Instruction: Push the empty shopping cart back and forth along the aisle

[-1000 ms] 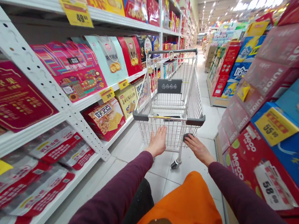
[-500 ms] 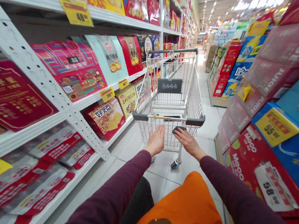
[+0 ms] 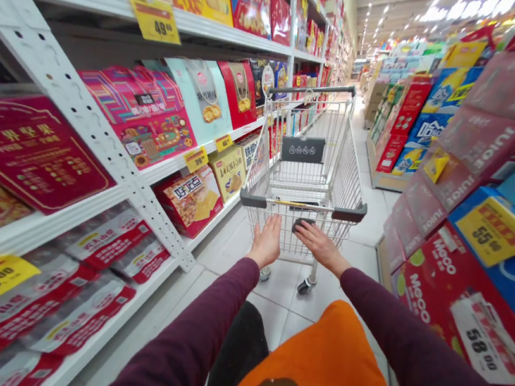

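A wire shopping cart stands in front of me, its grey-ended handle bar nearest to me. My left hand is just on the near side of the bar, fingers stretched forward and nothing visible in it. I cannot tell whether it touches the cart. My right hand has its fingers over a small, dark, rounded object, whose kind I cannot make out. That object sits just below the bar, in front of the cart's wire back. No goods show in the cart's basket.
White shelves with boxed snacks and yellow price tags line the left side, close to the cart. Stacked drink cartons and red boxes stand on the right. A tiled aisle runs ahead between them.
The view has turned slightly left, so shelves and cart appear further right. My right hand with the dark object has moved a little left relative to the cart, closer to my left hand.
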Tool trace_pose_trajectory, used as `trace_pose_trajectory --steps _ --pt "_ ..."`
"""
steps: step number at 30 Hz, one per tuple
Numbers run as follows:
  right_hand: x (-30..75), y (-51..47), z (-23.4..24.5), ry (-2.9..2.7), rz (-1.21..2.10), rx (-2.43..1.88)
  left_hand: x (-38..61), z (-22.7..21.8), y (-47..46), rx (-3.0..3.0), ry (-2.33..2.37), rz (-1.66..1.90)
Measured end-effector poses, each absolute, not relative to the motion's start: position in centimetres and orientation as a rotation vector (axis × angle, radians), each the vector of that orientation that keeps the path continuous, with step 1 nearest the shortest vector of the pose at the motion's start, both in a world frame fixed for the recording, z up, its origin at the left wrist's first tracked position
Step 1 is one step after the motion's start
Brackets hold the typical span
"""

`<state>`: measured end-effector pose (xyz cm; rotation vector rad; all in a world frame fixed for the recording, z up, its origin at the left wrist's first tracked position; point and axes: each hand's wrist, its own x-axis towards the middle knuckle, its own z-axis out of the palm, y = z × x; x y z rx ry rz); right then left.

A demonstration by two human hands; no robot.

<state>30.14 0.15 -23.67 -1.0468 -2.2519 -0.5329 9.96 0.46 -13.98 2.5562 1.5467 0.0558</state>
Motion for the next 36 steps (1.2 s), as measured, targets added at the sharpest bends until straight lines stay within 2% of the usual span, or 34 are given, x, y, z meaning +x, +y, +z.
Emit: trace_pose_trajectory --steps 4,10,13,27,36 --pt "30.4 -0.6 -25.7 -2.32 -0.534 -1.055 9.1 -14.1 0.6 2.546 1.555 0.064" --pt "27.1 2.2 -19.9 -2.21 -0.56 -0.987 8.5 -14.2 1.3 2.491 1.619 0.063" --pt "26.0 3.2 -18.9 -2.239 -0.554 -0.968 8.1 -14.1 1.4 2.474 1.651 0.05" --pt "26.2 1.7 -24.0 -2.4 -0.494 -1.011 6.1 -13.7 0.7 2.436 1.681 0.056" --pt "21.5 5.4 -17.7 -2.326 -0.537 -0.879 4.6 -13.6 1.7 2.364 1.782 0.059"
